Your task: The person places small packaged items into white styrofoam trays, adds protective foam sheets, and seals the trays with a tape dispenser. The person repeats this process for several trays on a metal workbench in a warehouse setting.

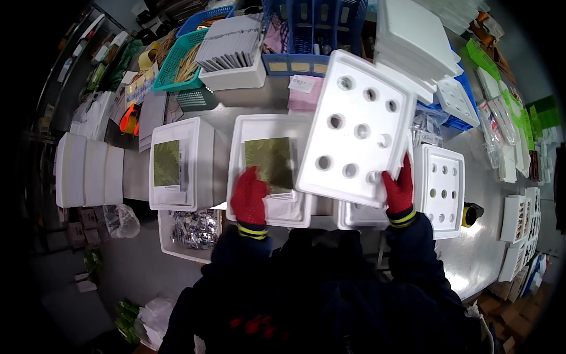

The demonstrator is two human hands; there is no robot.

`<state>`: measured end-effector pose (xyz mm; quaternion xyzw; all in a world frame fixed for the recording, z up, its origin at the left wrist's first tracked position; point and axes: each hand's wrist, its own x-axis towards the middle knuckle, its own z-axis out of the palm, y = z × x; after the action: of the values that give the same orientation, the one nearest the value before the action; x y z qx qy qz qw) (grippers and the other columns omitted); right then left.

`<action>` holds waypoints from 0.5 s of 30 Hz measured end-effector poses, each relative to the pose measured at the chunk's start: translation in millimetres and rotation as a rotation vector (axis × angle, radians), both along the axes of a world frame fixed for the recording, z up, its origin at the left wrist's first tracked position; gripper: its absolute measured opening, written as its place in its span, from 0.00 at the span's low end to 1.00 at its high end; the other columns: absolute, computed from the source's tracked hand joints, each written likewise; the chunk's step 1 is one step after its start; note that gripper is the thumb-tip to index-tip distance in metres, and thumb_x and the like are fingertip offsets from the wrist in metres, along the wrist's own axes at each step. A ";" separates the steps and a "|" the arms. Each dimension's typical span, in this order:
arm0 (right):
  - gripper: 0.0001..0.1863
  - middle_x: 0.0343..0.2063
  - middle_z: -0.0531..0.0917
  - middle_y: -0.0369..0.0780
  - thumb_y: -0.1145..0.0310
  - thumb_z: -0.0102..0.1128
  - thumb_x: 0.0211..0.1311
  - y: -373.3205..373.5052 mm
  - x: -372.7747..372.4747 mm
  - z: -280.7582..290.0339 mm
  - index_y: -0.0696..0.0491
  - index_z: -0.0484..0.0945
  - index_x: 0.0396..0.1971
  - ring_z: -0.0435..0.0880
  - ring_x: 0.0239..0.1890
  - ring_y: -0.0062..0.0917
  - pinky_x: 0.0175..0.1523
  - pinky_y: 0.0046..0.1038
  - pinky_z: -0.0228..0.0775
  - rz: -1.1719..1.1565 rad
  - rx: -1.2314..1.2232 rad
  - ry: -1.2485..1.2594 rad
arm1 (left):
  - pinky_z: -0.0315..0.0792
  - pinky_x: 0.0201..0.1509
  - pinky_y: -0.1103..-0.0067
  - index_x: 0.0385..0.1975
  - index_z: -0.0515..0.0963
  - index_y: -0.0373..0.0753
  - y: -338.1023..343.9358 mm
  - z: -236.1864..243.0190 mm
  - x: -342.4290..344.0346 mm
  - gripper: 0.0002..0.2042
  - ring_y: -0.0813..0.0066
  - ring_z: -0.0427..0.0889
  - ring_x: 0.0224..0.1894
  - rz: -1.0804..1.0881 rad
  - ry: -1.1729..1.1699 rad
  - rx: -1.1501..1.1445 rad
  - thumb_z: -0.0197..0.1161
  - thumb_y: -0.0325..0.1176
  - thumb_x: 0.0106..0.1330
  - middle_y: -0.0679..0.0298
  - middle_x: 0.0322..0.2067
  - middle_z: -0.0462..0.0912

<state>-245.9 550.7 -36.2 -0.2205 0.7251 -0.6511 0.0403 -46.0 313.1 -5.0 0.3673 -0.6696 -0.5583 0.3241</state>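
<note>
My right hand (398, 189), in a red glove, grips the lower right edge of a white foam tray (356, 147) with round holes, tilted above the boxes. My left hand (249, 197), also gloved, is at the lower left of the middle white foam box (300, 209), by a green leaf-patterned sheet (268, 156) on its top; its fingers are blurred and partly hidden. Another foam box (200, 165) with a similar sheet stands to the left. A second holed foam piece (442, 180) is at the right. Part of another box (359, 218) shows under the raised tray.
Baskets (180, 68), a box of stacked cards (233, 76), blue crates (295, 62), pink material (303, 103) and stacked foam lids (413, 41) line the back. Foam stacks (85, 171) stand left, above a bag (121, 221). A bin of silver packets (194, 233) is below; trays (513, 218) lie right.
</note>
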 end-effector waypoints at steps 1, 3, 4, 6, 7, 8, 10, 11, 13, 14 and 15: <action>0.39 0.49 0.73 0.48 0.79 0.54 0.53 -30.6 27.2 -2.8 0.53 0.48 0.64 0.76 0.46 0.28 0.49 0.28 0.68 0.138 0.010 -0.154 | 0.68 0.36 0.83 0.45 0.74 0.35 -43.3 -18.5 28.9 0.13 0.79 0.73 0.27 0.089 0.044 -0.142 0.54 0.32 0.62 0.66 0.23 0.75; 0.41 0.43 0.76 0.51 0.71 0.58 0.51 -77.4 68.4 -1.2 0.50 0.48 0.65 0.80 0.40 0.34 0.46 0.29 0.70 0.104 0.307 0.062 | 0.69 0.44 0.81 0.52 0.69 0.33 -84.0 2.3 33.9 0.21 0.74 0.76 0.39 0.149 -0.069 0.001 0.57 0.37 0.62 0.59 0.37 0.78; 0.42 0.40 0.77 0.51 0.69 0.58 0.51 -98.2 86.3 23.3 0.48 0.47 0.65 0.80 0.37 0.40 0.44 0.32 0.72 0.178 0.494 -0.247 | 0.66 0.55 0.76 0.55 0.65 0.32 -106.5 -19.8 30.8 0.26 0.65 0.70 0.53 0.001 0.289 0.234 0.59 0.41 0.60 0.52 0.52 0.71; 0.42 0.22 0.78 0.46 0.69 0.57 0.51 -115.9 104.4 -1.9 0.45 0.45 0.66 0.80 0.25 0.37 0.34 0.31 0.72 0.130 0.450 0.007 | 0.59 0.63 0.71 0.57 0.61 0.31 -123.3 -40.5 11.4 0.29 0.57 0.61 0.61 -0.160 -0.246 -0.297 0.59 0.41 0.60 0.49 0.59 0.62; 0.42 0.23 0.79 0.47 0.69 0.57 0.52 -124.4 112.8 5.3 0.46 0.45 0.65 0.80 0.25 0.40 0.33 0.33 0.73 0.191 0.512 -0.042 | 0.58 0.63 0.71 0.58 0.59 0.32 -133.5 -41.6 11.2 0.29 0.57 0.61 0.61 -0.208 -0.289 -0.406 0.59 0.40 0.60 0.49 0.58 0.62; 0.42 0.24 0.79 0.49 0.68 0.56 0.52 -129.4 117.7 8.8 0.47 0.44 0.65 0.80 0.26 0.42 0.33 0.35 0.73 0.236 0.586 -0.094 | 0.57 0.63 0.72 0.59 0.58 0.33 -143.0 -52.7 5.5 0.30 0.57 0.61 0.62 -0.271 -0.326 -0.507 0.59 0.38 0.60 0.50 0.58 0.63; 0.42 0.24 0.79 0.50 0.67 0.56 0.51 -136.0 122.1 8.0 0.49 0.44 0.65 0.80 0.25 0.43 0.33 0.36 0.73 0.272 0.714 -0.022 | 0.55 0.63 0.65 0.59 0.58 0.34 -158.3 -82.7 -12.7 0.29 0.51 0.58 0.62 -0.303 -0.482 -0.726 0.57 0.35 0.58 0.49 0.59 0.61; 0.42 0.24 0.79 0.50 0.67 0.56 0.51 -137.9 122.1 7.4 0.50 0.43 0.65 0.80 0.25 0.43 0.33 0.37 0.73 0.282 0.779 0.011 | 0.55 0.63 0.64 0.59 0.57 0.35 -160.6 -90.5 -15.7 0.29 0.52 0.58 0.62 -0.295 -0.530 -0.755 0.56 0.34 0.58 0.49 0.59 0.61; 0.42 0.19 0.78 0.48 0.63 0.55 0.51 -140.4 116.6 3.7 0.52 0.44 0.65 0.78 0.22 0.43 0.29 0.38 0.71 0.291 0.940 0.081 | 0.55 0.62 0.62 0.59 0.57 0.35 -161.5 -93.4 -22.5 0.28 0.52 0.58 0.62 -0.297 -0.573 -0.797 0.56 0.33 0.57 0.50 0.59 0.61; 0.41 0.18 0.77 0.47 0.63 0.54 0.52 -140.1 113.6 -1.0 0.53 0.44 0.64 0.78 0.21 0.42 0.28 0.38 0.70 0.305 0.996 0.105 | 0.55 0.62 0.62 0.59 0.57 0.35 -159.8 -95.0 -18.8 0.28 0.52 0.57 0.62 -0.292 -0.566 -0.801 0.55 0.32 0.57 0.50 0.59 0.61; 0.41 0.18 0.78 0.47 0.62 0.54 0.52 -140.0 113.3 -4.9 0.53 0.45 0.64 0.78 0.21 0.42 0.27 0.39 0.69 0.314 1.023 0.098 | 0.55 0.62 0.61 0.59 0.57 0.34 -157.9 -95.4 -16.1 0.28 0.51 0.58 0.62 -0.296 -0.559 -0.773 0.55 0.31 0.58 0.50 0.59 0.61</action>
<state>-132.6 410.7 -41.1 -0.3086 0.9091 -0.1899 0.2056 -62.0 155.3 -100.4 0.2569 -0.9338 -0.1893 0.1618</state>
